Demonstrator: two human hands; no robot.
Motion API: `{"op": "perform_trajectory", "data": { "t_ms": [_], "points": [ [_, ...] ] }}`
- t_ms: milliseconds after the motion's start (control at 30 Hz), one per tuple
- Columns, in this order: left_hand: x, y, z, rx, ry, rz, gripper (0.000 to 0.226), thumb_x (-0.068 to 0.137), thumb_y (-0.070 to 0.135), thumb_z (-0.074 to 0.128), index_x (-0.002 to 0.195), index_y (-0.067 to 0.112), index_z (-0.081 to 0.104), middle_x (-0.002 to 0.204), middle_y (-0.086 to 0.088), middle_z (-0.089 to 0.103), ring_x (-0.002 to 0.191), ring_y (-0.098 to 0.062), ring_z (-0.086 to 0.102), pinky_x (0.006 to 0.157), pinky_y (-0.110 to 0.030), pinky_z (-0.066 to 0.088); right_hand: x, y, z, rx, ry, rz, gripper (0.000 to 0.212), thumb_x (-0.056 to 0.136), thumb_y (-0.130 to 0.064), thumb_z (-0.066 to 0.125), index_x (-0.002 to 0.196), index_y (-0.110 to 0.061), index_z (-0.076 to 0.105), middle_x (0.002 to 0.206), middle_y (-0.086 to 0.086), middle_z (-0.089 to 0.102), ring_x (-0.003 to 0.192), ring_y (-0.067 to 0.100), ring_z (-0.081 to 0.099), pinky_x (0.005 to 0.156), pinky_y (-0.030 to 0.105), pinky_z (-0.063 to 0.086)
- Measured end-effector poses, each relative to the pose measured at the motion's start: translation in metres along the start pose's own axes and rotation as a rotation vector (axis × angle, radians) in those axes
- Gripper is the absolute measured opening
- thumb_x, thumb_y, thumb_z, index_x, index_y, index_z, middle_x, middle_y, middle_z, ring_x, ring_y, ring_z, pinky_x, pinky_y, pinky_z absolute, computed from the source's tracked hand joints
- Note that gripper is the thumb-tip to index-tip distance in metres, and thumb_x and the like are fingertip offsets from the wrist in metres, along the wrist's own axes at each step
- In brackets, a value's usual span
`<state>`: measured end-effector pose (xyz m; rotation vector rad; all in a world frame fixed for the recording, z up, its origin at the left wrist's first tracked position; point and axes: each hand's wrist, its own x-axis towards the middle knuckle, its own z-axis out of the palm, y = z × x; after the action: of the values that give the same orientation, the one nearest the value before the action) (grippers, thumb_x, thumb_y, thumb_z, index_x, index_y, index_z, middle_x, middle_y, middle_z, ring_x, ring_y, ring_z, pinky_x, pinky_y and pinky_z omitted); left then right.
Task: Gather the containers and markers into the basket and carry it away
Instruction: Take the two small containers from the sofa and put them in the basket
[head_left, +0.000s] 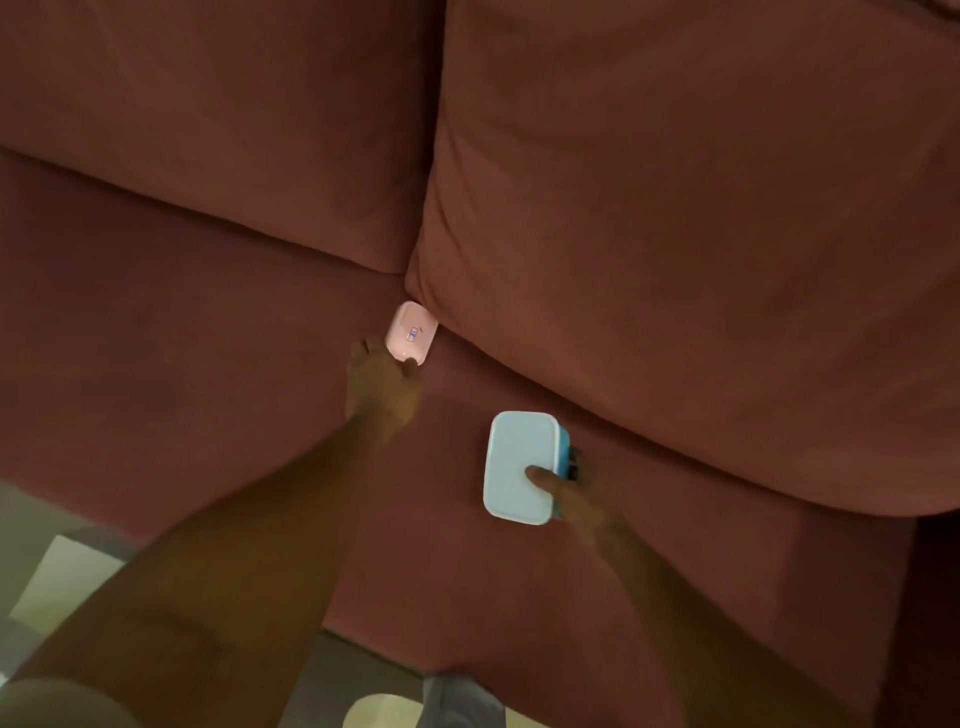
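A small pink container (410, 332) lies on the reddish sofa seat, tucked against the corner of the right back cushion. My left hand (382, 382) reaches to it, fingertips and thumb touching its near end. A blue container with a pale lid (514, 462) is held above the seat in my right hand (569, 493), thumb on the lid and fingers along its right side. No basket or markers are in view.
Two large back cushions (675, 234) rise behind the sofa seat (156, 338). The seat's front edge runs along the bottom, with pale floor (62, 571) and a light round object (379, 712) below it.
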<state>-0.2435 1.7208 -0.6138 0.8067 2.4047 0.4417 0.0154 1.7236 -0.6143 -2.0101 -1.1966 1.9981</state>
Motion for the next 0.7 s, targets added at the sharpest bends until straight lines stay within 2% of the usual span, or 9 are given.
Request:
{"op": "perform_trajectory", "data": {
  "t_ms": [133,267,400,433,500,567,700],
  "points": [
    [0.057,-0.004,0.015,0.031,0.013,-0.015,0.065,0.091,0.025,0.06,0.14,-0.007,0.033,0.143,-0.025,0.039,0.132,-0.039,0.038,0.108,-0.042,0.032,0.02,0.003,0.019,0.013,-0.02,-0.004,0.044,0.082,-0.027,0.075,0.119,-0.027,0.052,0.11,-0.007,0.066,0.094,0.009,0.064,0.068,0.016,0.052],
    [0.085,-0.018,0.042,0.039,-0.052,-0.02,0.058,0.089,0.027,0.063,0.134,-0.003,0.041,0.136,-0.023,0.047,0.125,-0.038,0.045,0.102,-0.041,0.036,0.033,0.02,0.018,0.026,-0.03,-0.005,0.05,0.078,-0.038,0.077,0.122,-0.025,0.06,0.114,-0.003,0.071,0.101,0.015,0.069,0.086,0.036,0.057],
    [0.088,-0.027,0.052,0.086,-0.038,-0.044,0.054,0.089,0.031,0.062,0.131,0.001,0.044,0.133,-0.02,0.049,0.122,-0.035,0.043,0.102,-0.038,0.032,0.034,0.027,0.014,0.057,-0.112,0.02,0.062,0.067,-0.052,0.079,0.121,-0.027,0.062,0.115,0.0,0.072,0.106,0.022,0.069,0.092,0.051,0.054],
    [0.086,-0.028,0.05,0.05,-0.052,-0.067,0.055,0.09,0.031,0.062,0.131,-0.001,0.045,0.133,-0.021,0.05,0.123,-0.035,0.043,0.104,-0.038,0.031,0.034,0.025,0.014,0.051,-0.125,0.017,0.061,0.069,-0.052,0.079,0.121,-0.025,0.062,0.114,0.001,0.072,0.105,0.023,0.069,0.092,0.052,0.054],
    [0.071,-0.034,0.041,-0.095,-0.116,-0.142,0.055,0.088,0.03,0.064,0.13,-0.003,0.05,0.131,-0.021,0.055,0.123,-0.035,0.049,0.105,-0.039,0.037,0.033,0.022,0.013,0.049,-0.133,0.015,0.043,0.079,-0.038,0.075,0.117,-0.022,0.063,0.108,0.001,0.075,0.099,0.022,0.072,0.084,0.045,0.059],
    [0.045,-0.052,0.028,-0.343,-0.187,-0.267,0.049,0.085,0.027,0.069,0.125,-0.001,0.06,0.123,-0.02,0.065,0.112,-0.032,0.062,0.095,-0.037,0.049,0.025,0.013,0.016,0.047,-0.161,0.027,0.025,0.088,-0.024,0.066,0.113,-0.022,0.063,0.104,0.002,0.075,0.094,0.02,0.073,0.071,0.034,0.061],
    [-0.039,-0.095,-0.001,-0.723,-0.242,-0.476,0.041,0.085,0.015,0.072,0.123,0.002,0.062,0.113,-0.012,0.069,0.091,-0.023,0.065,0.071,-0.031,0.054,-0.001,-0.004,0.031,-0.043,-0.237,0.034,0.021,0.091,-0.025,0.063,0.112,-0.024,0.061,0.104,0.002,0.073,0.09,0.017,0.07,0.055,0.026,0.058]
  ]
}}
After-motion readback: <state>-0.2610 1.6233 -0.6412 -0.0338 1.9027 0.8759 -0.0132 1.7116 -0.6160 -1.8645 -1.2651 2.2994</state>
